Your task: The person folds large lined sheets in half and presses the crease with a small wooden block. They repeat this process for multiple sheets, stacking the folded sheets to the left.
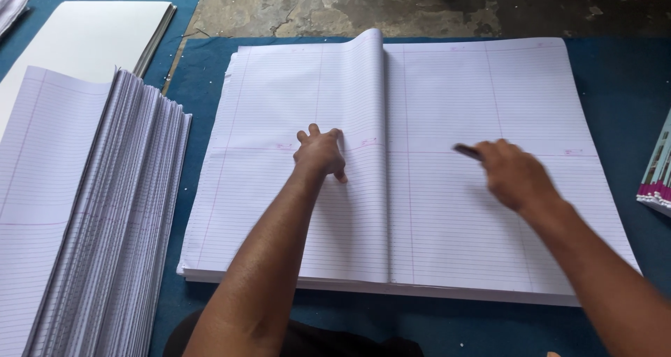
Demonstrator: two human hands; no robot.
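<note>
The big stack of ruled sheets (447,217) lies mid-mat with its top leaves folded over leftward, your left hand (321,153) pressing half-curled beside the fold, your right hand (514,174) gripping a small dark tool (467,151), another ruled pile (91,210) far left

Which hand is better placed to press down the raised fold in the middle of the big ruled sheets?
Probably the left hand: it rests on the ruled sheets with fingertips right beside the raised fold. The right hand is farther out on the right half, blurred, holding a small dark tool.
</note>
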